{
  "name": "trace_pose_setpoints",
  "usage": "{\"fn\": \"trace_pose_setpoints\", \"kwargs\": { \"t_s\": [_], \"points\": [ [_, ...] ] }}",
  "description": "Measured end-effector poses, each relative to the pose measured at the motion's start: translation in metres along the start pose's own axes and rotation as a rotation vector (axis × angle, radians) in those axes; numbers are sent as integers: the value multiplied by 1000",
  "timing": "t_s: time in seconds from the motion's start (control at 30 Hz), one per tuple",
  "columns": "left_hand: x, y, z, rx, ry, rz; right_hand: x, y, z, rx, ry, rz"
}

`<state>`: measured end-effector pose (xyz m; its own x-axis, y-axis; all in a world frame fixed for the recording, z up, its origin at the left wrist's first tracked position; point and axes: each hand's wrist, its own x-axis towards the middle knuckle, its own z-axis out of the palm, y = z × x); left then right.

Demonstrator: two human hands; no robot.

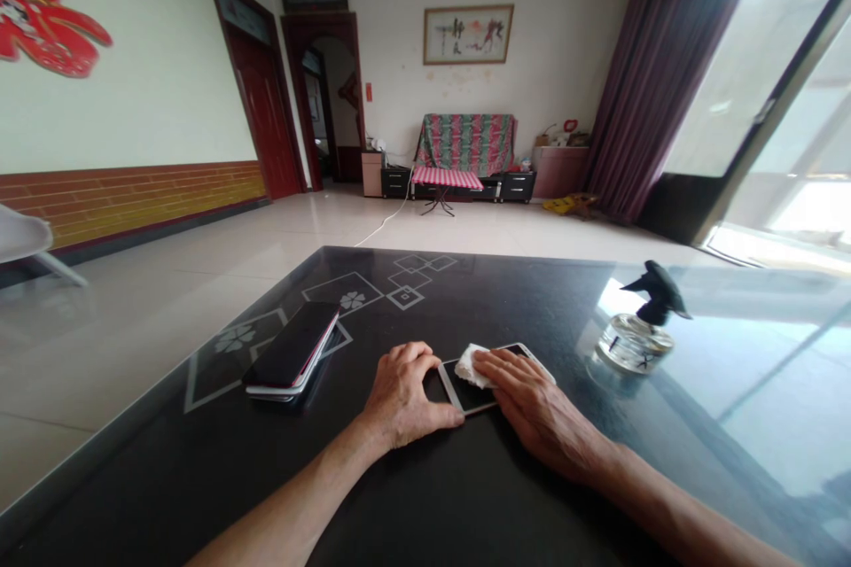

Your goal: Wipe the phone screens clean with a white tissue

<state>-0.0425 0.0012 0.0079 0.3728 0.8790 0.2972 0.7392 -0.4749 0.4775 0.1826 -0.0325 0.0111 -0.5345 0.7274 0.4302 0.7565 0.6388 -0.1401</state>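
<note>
Glossy black tabletop (465,478), flower-and-square pattern toward far left corner. Phone stack (292,350) near left edge, dark screen up. Clear spray bottle (642,323), black trigger, upright toward right edge. Beyond: sofa (465,146) at far wall, framed picture (468,34) above, purple curtain (665,62) right.

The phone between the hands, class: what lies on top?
A white cloth, pressed by the right hand; the left hand grips the phone. Whatever lies beneath them is hidden.

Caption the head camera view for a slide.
Left hand steadies a white-edged smartphone on a glossy black table while right hand presses a white cloth on it.
</note>
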Motion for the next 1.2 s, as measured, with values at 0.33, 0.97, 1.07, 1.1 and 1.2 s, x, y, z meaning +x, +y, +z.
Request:
{"fn": "trace_pose_setpoints", "kwargs": {
  "t_s": [0.33, 0.97, 1.07, 1.1, 1.2],
  "points": [
    [-1, 0, 0, 0, -6, 3, 6, -27, -9, 143, -66, -61],
    [-1, 0, -4, 12, -32, 19, -4, 23, -4, -89, 87, 133],
    [0, -2, -3, 14, -24, 29, 1, 6, -5, -36, 57, 62],
    [0, -2, -2, 13, -22, 31, 2, 0, -5, -16, 42, 38],
    [0, -3, -1, 10, -20, 30, 7, -13, -5, 27, -5, -7]
  ]
}}
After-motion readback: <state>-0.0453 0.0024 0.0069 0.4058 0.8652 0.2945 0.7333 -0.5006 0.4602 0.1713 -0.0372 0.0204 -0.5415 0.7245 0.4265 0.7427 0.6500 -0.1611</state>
